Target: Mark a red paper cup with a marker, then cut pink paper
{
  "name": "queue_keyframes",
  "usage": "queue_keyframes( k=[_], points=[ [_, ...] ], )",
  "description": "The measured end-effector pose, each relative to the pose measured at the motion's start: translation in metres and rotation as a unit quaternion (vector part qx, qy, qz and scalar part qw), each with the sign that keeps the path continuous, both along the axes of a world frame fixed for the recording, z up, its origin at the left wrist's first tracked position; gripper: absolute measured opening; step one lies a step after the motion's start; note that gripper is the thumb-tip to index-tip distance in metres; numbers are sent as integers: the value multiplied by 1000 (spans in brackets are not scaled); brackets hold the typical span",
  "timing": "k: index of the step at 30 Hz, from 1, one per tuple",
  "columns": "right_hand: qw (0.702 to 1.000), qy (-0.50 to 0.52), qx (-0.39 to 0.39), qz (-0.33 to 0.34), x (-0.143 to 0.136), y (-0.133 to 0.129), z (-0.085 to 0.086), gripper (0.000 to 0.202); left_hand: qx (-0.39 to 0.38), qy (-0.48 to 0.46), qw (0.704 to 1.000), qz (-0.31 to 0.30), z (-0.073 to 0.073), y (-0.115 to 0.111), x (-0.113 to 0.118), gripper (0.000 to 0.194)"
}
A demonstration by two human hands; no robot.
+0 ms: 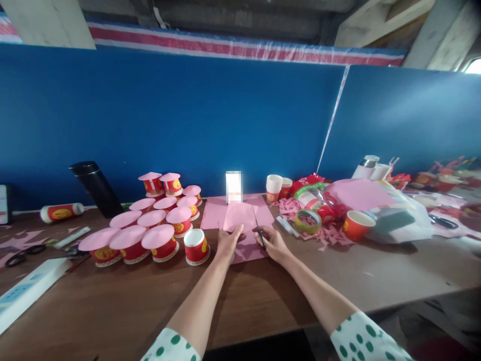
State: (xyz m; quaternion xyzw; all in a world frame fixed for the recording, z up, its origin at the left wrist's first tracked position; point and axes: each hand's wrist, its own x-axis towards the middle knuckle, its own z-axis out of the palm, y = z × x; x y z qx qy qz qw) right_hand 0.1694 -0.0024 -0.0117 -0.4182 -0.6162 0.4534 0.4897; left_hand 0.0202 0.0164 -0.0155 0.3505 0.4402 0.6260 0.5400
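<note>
My left hand [228, 244] pinches the near edge of a piece of pink paper [240, 216] that has a round outline on it. In my right hand [275, 244] is a pair of scissors [261, 237], its blades pointing away from me beside the paper's right edge. More pink sheets [215, 212] lie flat beneath. Just left of my left hand stands an uncovered red paper cup [196, 246] with a white inside. Beyond it, several red cups topped with pink paper discs [160, 236] are grouped together.
Left are a black thermos [98, 189], a tipped cup [62, 212], black-handled scissors [25, 254] and a power strip [32, 291]. Right are stacked cups [274, 187], a tape roll [308, 221], pink scraps [330, 234] and another cup [357, 225]. A blue partition [210, 115] rises behind.
</note>
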Motion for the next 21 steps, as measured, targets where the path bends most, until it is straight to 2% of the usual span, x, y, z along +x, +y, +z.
queue_keyframes(
  k=[21],
  points=[
    [1000, -9, 5, -7, 0, 0, 1, 35, 22, -12, 1000, -5, 3, 0, -1, 37]
  ],
)
